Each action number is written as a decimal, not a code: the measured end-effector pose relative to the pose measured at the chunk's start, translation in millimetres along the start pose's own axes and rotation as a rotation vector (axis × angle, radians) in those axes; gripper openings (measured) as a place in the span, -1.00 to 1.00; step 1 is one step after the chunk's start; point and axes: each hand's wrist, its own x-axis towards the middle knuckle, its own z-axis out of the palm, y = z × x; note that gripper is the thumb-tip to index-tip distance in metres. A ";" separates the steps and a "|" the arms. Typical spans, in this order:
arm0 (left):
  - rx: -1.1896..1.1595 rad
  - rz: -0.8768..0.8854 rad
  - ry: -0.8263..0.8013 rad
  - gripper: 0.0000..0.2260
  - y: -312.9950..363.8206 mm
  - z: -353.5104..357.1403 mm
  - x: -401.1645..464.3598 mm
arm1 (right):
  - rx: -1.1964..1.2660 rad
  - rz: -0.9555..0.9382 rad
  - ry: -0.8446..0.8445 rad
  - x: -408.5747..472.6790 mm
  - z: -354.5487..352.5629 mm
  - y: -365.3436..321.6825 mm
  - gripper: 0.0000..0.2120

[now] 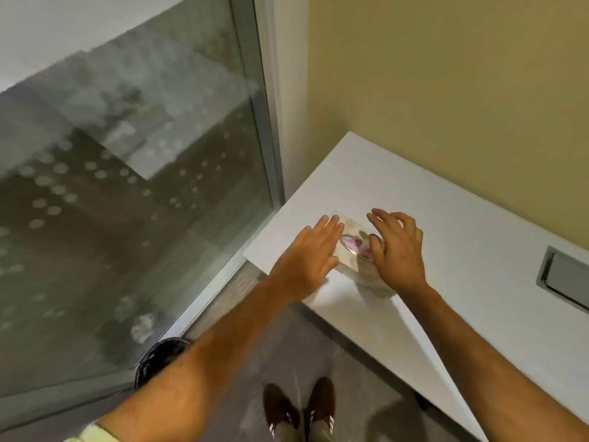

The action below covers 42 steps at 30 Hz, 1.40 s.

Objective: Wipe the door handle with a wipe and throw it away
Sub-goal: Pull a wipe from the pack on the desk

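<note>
Both hands are on a pack of wipes (pixel 350 247) that lies near the corner of a white table (pixel 446 282). Neither hand is squeezing anything. The left hand (pixel 310 260) lies flat and open on the left end of the pack, with its fingers straight and close together, pointing away from the person. The right hand (pixel 396 250) rests on the right side of the pack with its fingers spread and bent a little, and its thumb sits by the opening in the top. That opening is an oval hole, and something pink shows inside it. The pack looks shiny and pale, and it is blurry, so any words on it are too hard to read. No single wipe has come out of it. Beside the table on the left stands a big glass panel (pixel 127 186) with rows of pale dots on it, set in a grey frame (pixel 264 122). No door handle can be seen from here. A yellow wall (pixel 462 90) rises behind the table. A grey flap (pixel 564 275) is set into the table top, far to the right. Down on the floor, a dark round bin (pixel 156 358) peeks out from behind the left arm, close to the glass. Two dark shoes (pixel 299 406) with white stripes stand on the grey floor (pixel 350 378) below.
</note>
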 end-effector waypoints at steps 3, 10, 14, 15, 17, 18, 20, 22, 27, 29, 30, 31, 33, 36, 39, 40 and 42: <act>0.166 0.151 -0.025 -0.49 -19.6 42.2 36.8 | -0.015 0.025 -0.029 3.8 27.0 35.2 -0.67; 0.246 0.173 -0.206 -0.39 -52.6 115.0 81.9 | 0.002 0.039 -0.139 9.7 90.5 78.2 -0.67; 0.224 0.128 -0.194 -0.33 -59.7 134.6 91.5 | 0.057 0.117 -0.142 18.6 106.4 82.6 -0.73; 0.221 0.120 -0.184 -0.33 -60.6 138.2 92.1 | 0.081 0.124 -0.130 21.3 107.6 83.1 -0.78; 0.229 0.107 -0.164 -0.35 -61.7 143.4 91.5 | 0.162 0.144 -0.098 24.5 106.5 82.7 -0.83; 0.238 0.105 -0.167 -0.36 -61.2 143.2 91.0 | 0.207 0.156 -0.091 25.0 104.4 81.4 -0.83; 0.245 0.103 -0.169 -0.37 -60.7 143.3 90.8 | 0.297 0.180 -0.084 25.8 97.5 76.9 -0.83; 0.250 0.101 -0.185 -0.37 -60.7 143.0 91.2 | 0.399 0.213 -0.063 27.1 87.7 70.6 -0.81; 0.303 0.120 -0.247 -0.36 -56.4 133.7 89.9 | 0.559 0.192 0.073 27.5 60.7 55.6 -0.80; 0.273 0.119 -0.238 -0.31 -49.8 118.5 87.5 | 0.610 0.144 0.093 28.0 49.2 48.5 -0.82; 0.188 0.090 -0.195 -0.25 -44.4 106.4 84.4 | 0.642 0.117 0.096 27.7 42.9 44.1 -0.84; 0.066 0.043 -0.128 -0.20 -38.8 92.4 80.1 | 0.670 0.104 0.101 27.4 36.4 39.1 -0.85; -0.153 -0.034 0.027 -0.19 -27.1 60.8 66.4 | 0.723 0.143 0.106 26.7 21.8 26.5 -0.84; -0.266 -0.117 0.068 -0.25 -10.8 11.9 38.5 | 0.858 0.250 0.053 22.7 -1.3 -6.3 -0.84; -0.253 -0.219 -0.025 -0.28 1.5 -33.5 5.2 | 0.922 0.245 0.034 18.3 -21.5 -53.8 -0.88; -0.260 -0.240 -0.008 -0.34 3.4 -48.9 -7.9 | 0.918 0.209 0.040 17.2 -27.7 -71.4 -0.87; -0.299 -0.247 0.096 -0.68 4.9 -78.1 -37.7 | 0.946 0.160 0.023 14.8 -35.9 -107.6 -0.83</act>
